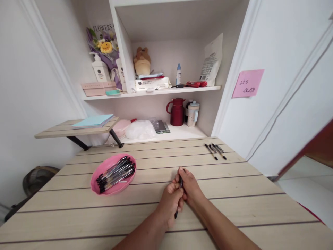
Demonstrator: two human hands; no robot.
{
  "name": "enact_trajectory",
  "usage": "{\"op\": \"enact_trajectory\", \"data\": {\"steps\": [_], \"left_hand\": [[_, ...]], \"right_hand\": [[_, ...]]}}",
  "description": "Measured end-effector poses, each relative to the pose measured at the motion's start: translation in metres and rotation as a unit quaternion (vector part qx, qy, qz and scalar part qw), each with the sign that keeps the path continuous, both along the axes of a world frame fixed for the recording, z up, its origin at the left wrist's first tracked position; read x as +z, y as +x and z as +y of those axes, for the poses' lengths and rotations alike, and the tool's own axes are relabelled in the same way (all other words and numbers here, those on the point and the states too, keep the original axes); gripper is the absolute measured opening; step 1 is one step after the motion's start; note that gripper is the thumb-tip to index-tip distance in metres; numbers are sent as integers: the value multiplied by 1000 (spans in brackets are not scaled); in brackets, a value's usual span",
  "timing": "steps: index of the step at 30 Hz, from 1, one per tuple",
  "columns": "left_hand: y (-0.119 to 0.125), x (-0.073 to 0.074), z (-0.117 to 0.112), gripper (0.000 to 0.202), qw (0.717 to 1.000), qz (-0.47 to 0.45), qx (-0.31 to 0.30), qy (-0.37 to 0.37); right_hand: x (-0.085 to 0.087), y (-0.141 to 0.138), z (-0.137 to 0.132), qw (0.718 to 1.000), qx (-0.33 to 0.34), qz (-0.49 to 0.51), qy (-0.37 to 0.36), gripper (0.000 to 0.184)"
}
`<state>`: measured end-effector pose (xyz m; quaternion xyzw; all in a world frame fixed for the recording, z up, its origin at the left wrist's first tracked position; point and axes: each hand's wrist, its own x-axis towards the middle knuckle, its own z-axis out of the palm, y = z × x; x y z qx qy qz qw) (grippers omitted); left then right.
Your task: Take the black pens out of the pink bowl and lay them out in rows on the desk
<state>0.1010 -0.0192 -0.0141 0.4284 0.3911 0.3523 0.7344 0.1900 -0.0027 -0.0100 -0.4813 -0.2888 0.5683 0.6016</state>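
Near the middle of the table, my left hand [171,201] and my right hand [189,184] are closed together around one black pen [181,182]. The pen's dark lower end sticks out beneath my left hand, while the fingers of my right hand grip its upper end. Much of the barrel is hidden by my fingers. To the left stands a pink oval basket [95,175] holding a pile of black-capped pens [117,173]. Several more pens [214,151] lie in a loose group at the far right of the table.
A small raised shelf [58,129] bears a stack of blue paper [92,121] at the back left. Behind the table, white shelves [186,91] hold a red jug [177,113], a pale cup [193,114] and a plastic bag [141,130]. A pink note [248,83] sticks to the right wall.
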Motion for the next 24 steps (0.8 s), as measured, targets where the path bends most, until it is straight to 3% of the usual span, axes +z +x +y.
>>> {"op": "enact_trajectory", "data": {"steps": [6,11,16,22,24], "left_hand": [[2,-1,-8,33,999,-8,-14,32],[-1,5,-10,44,998,-29,-64,3],[-5,6,-7,38,995,-41,-89,-5],[-9,2,-4,36,992,-24,-124,-18],[-10,2,-4,37,991,-20,-132,-14]], "right_hand": [[1,-2,1,997,-55,15,45,40],[-3,9,5,997,-13,3,81,40],[1,15,6,994,-37,49,95,33],[5,37,7,979,-128,-120,106,36],[5,46,9,975,-156,-119,106,38]]}}
